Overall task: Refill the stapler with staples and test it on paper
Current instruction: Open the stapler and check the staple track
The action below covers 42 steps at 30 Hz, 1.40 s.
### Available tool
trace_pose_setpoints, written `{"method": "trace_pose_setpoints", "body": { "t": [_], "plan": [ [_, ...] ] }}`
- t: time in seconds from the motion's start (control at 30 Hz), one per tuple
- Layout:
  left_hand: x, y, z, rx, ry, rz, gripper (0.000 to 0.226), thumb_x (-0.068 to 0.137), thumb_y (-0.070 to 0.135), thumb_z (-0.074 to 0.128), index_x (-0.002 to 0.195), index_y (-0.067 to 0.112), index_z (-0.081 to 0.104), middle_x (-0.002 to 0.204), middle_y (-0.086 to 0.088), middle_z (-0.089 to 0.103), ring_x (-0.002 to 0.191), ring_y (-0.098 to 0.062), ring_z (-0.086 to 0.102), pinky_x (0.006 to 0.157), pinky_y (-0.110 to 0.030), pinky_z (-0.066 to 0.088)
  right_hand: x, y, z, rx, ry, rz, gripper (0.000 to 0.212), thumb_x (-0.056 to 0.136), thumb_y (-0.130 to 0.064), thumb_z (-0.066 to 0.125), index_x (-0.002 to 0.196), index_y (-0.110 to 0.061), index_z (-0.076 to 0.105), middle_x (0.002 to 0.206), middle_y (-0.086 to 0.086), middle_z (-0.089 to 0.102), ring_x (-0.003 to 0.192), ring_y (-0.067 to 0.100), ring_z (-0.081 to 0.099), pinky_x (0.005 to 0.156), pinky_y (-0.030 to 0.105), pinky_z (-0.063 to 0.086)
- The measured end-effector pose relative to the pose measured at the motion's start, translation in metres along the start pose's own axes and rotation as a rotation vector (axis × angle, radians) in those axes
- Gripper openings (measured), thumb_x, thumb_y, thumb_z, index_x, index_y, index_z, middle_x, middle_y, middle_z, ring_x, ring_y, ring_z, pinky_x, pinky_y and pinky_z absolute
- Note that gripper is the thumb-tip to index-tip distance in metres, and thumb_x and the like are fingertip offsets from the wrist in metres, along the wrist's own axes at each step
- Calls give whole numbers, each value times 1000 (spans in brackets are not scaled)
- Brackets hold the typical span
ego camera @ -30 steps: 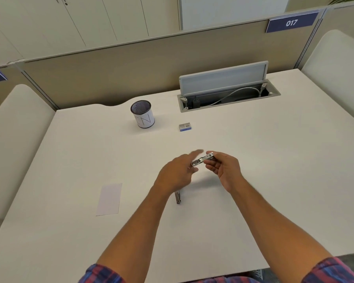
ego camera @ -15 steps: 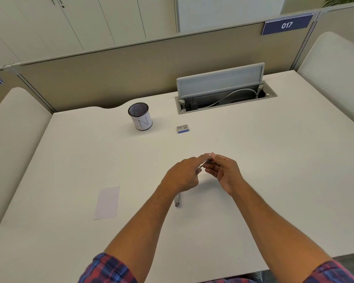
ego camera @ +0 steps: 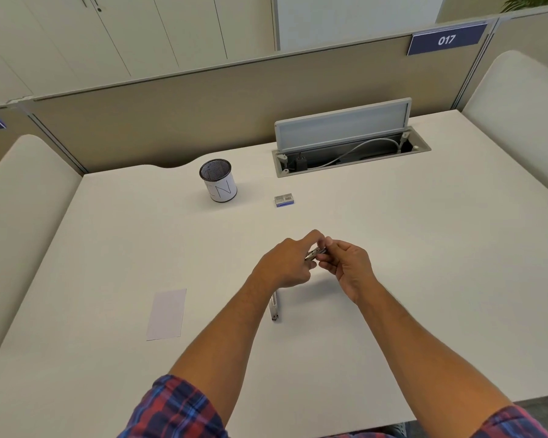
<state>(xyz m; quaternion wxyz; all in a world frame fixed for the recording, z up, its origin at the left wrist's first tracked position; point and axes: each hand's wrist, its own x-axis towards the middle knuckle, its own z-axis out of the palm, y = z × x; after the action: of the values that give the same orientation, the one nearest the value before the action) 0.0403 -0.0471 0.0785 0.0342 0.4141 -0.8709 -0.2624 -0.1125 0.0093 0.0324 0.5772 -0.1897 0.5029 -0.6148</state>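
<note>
A small metal stapler [ego camera: 313, 255] is held above the desk's middle, hinged open. Its upper part shows between my two hands, and its other arm [ego camera: 274, 308] hangs down under my left wrist toward the desk. My left hand [ego camera: 287, 263] grips the stapler from the left, fingers curled over its upper part. My right hand [ego camera: 345, 263] pinches the same part from the right. A small blue-and-grey staple box [ego camera: 283, 200] lies farther back on the desk. A white slip of paper [ego camera: 167, 314] lies flat to the left of my left arm.
A white mesh-lined pen cup [ego camera: 218, 181] stands at the back left of the white desk [ego camera: 424, 279]. An open cable tray with a raised lid [ego camera: 345, 131] sits at the back right. Beige partitions and padded side panels border the desk.
My hands have come closer together. My left fingers, pointing straight a second ago, now curl over the stapler's upper part, hiding most of it.
</note>
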Motion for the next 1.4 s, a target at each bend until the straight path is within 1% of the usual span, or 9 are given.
{"method": "trace_pose_setpoints", "body": {
  "t": [0.17, 0.3, 0.4, 0.47, 0.57, 0.7, 0.93, 1.17, 1.4],
  "plan": [
    [-3, -4, 8, -67, 83, 7, 18, 95, 29, 59, 102, 30, 42, 73, 2, 59, 72, -26, 57, 65, -42, 54, 3, 0, -4, -7, -3, -13, 27, 97, -20, 64, 106, 3, 73, 80, 10, 73, 70, 14, 70, 66, 23, 58],
    [-5, -1, 13, -127, 188, 35, 18, 101, 43, 52, 97, 28, 42, 68, 0, 59, 62, -24, 54, 57, -35, 46, 5, 2, -6, 9, 12, -19, 27, 97, -22, 66, 105, 3, 73, 81, 12, 72, 70, 13, 68, 68, 24, 58],
    [-7, -2, 16, -185, 228, 6, 21, 103, 46, 46, 96, 27, 39, 67, -4, 62, 60, -27, 55, 58, -43, 50, 5, 1, -5, -4, 18, -28, 27, 96, -23, 67, 103, 2, 74, 82, 12, 72, 71, 15, 69, 68, 25, 58],
    [-8, -1, 19, -280, 280, -47, 17, 103, 42, 44, 96, 28, 36, 69, -2, 68, 59, -24, 60, 61, -46, 53, 6, -3, -4, -14, 48, -46, 25, 95, -25, 68, 99, -1, 76, 81, 9, 74, 69, 14, 69, 66, 25, 58],
    [-8, 2, 19, -583, 346, -181, 13, 102, 33, 45, 98, 27, 35, 77, 3, 76, 51, -20, 61, 56, -34, 51, 7, -15, -3, -71, 106, -113, 26, 92, -28, 73, 96, -3, 77, 79, 6, 74, 64, 14, 67, 63, 27, 57],
    [-7, -5, 20, -965, 240, -228, 6, 99, 20, 50, 100, 18, 45, 88, -7, 78, 55, -27, 59, 53, -30, 41, 4, -45, 11, -380, 106, -292, 19, 89, -27, 78, 94, -9, 78, 80, 6, 77, 64, 21, 71, 63, 33, 57],
    [-3, -10, 19, -1215, 135, -197, 20, 100, 20, 58, 112, 6, 65, 100, -16, 76, 63, -22, 58, 59, -27, 45, -12, -77, 36, -1003, -38, -796, 15, 95, -23, 70, 104, -13, 78, 97, -1, 76, 75, 14, 69, 70, 25, 57],
    [-8, -17, 31, -1144, 120, -294, 24, 98, 7, 56, 117, 9, 70, 102, -12, 77, 61, -18, 54, 61, -28, 44, -4, -67, 31, -1080, -52, -565, 14, 96, -23, 67, 100, -16, 78, 88, -8, 76, 69, 7, 71, 73, 31, 60],
    [-14, -17, 35, -1197, 127, -316, 19, 93, 17, 66, 104, 4, 74, 93, -21, 75, 53, -22, 52, 54, -28, 43, 0, -54, 18, -668, 70, -274, 14, 96, -20, 66, 95, -11, 77, 79, 8, 77, 68, 22, 75, 69, 39, 64]
  ]
}}
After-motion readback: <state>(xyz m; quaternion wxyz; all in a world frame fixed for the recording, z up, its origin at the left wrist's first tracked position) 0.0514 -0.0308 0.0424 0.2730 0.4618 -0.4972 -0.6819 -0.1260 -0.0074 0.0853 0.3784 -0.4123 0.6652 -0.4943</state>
